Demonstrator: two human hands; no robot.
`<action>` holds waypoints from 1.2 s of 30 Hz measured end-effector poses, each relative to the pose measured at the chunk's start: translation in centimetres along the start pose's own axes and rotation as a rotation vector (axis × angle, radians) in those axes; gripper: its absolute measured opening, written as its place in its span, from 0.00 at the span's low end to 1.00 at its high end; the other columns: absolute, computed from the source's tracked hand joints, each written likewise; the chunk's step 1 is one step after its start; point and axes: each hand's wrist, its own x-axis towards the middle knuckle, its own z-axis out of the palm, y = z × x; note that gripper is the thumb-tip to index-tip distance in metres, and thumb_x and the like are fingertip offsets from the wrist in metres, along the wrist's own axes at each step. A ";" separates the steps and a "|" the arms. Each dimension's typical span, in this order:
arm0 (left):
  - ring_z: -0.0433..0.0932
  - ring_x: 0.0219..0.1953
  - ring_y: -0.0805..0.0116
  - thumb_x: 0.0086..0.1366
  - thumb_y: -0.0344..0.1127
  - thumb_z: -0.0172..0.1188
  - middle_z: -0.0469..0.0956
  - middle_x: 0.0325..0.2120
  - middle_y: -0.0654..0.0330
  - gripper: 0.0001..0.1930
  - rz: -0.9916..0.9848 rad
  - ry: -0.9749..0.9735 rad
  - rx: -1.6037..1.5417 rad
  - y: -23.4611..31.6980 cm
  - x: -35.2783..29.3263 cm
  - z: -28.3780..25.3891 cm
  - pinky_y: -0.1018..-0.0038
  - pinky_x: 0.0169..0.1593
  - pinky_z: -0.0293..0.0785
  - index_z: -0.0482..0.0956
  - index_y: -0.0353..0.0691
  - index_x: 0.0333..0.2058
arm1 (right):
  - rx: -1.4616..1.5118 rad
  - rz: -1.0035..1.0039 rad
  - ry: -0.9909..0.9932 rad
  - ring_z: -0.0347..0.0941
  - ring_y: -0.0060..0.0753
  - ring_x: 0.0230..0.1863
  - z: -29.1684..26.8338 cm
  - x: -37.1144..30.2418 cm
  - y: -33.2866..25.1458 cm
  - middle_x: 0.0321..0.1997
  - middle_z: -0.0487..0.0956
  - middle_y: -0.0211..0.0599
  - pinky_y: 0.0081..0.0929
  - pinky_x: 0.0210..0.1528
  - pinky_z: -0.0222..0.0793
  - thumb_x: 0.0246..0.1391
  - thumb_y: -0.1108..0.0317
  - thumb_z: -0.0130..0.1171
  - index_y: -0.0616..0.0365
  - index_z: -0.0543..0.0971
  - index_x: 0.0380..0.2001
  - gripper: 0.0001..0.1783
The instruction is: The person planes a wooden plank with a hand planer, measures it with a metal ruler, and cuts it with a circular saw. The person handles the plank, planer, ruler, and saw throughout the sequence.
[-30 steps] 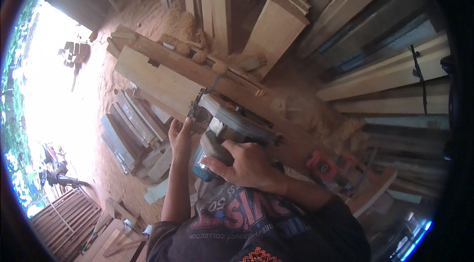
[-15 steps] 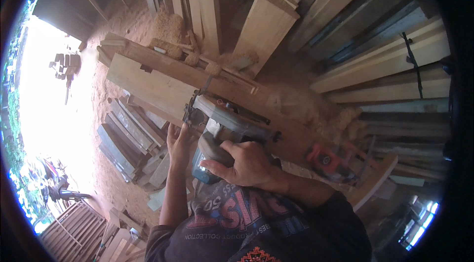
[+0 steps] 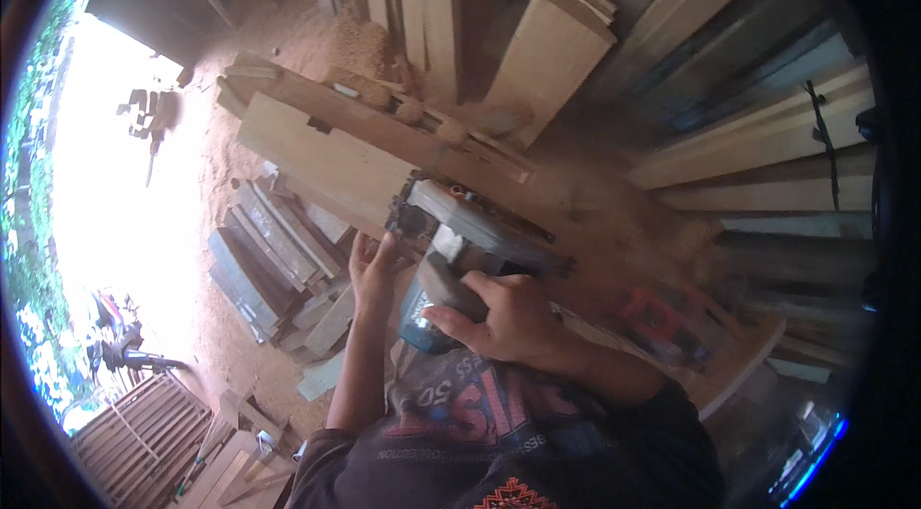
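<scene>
A circular saw point(image 3: 480, 226) with a grey guard and a teal motor housing rests on a pale wooden board point(image 3: 321, 159), close to my body. Its rear handle is in the grip of my right hand point(image 3: 513, 317), with the fingers wrapped round it. At the board's near edge, just by the front of the saw's base, my left hand point(image 3: 372, 264) has its fingertips and thumb against the wood. The underside of that grip is hidden. The board has a small dark notch in its far edge and lies on a long wooden beam. The blade is not visible.
A red power tool point(image 3: 657, 317) sits at the right end of the beam point(image 3: 595, 269), blurred by haze. Planks point(image 3: 552, 53) lean at the back, and more timber lies stacked at right. Offcuts point(image 3: 273, 240) are piled at left on the sawdust-covered floor. A slatted wooden frame point(image 3: 139, 437) lies at lower left.
The whole view has shifted, so the scene sits further right. Saw, board and both hands keep about the same places relative to each other. Haze over the red tool looks thicker.
</scene>
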 end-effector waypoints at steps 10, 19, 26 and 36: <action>0.87 0.50 0.63 0.76 0.37 0.67 0.84 0.55 0.52 0.30 -0.013 -0.001 -0.031 -0.2 0.3 0.0 0.67 0.46 0.87 0.67 0.37 0.71 | 0.046 -0.018 -0.012 0.86 0.59 0.25 0.3 0.2 0.9 0.20 0.82 0.58 0.49 0.27 0.82 0.66 0.34 0.65 0.64 0.81 0.30 0.36; 0.87 0.49 0.63 0.77 0.36 0.67 0.84 0.55 0.51 0.30 -0.009 -0.001 -0.020 -0.6 0.5 -0.1 0.67 0.46 0.87 0.67 0.36 0.71 | 0.041 -0.020 -0.022 0.86 0.58 0.24 0.7 0.1 1.6 0.20 0.82 0.57 0.49 0.26 0.82 0.66 0.34 0.65 0.64 0.81 0.31 0.37; 0.87 0.49 0.63 0.76 0.36 0.67 0.84 0.55 0.51 0.29 0.030 0.003 -0.046 -1.3 1.0 -0.2 0.68 0.46 0.87 0.69 0.36 0.70 | 0.036 -0.024 -0.038 0.87 0.56 0.24 1.0 0.1 2.2 0.20 0.83 0.56 0.47 0.25 0.82 0.67 0.34 0.64 0.63 0.81 0.31 0.36; 0.87 0.50 0.62 0.76 0.36 0.67 0.83 0.56 0.50 0.28 0.030 0.013 -0.013 -1.4 1.1 -0.2 0.67 0.46 0.88 0.69 0.35 0.70 | 0.037 -0.024 -0.037 0.87 0.58 0.26 1.6 0.1 2.9 0.22 0.84 0.57 0.48 0.29 0.83 0.66 0.34 0.65 0.63 0.80 0.31 0.36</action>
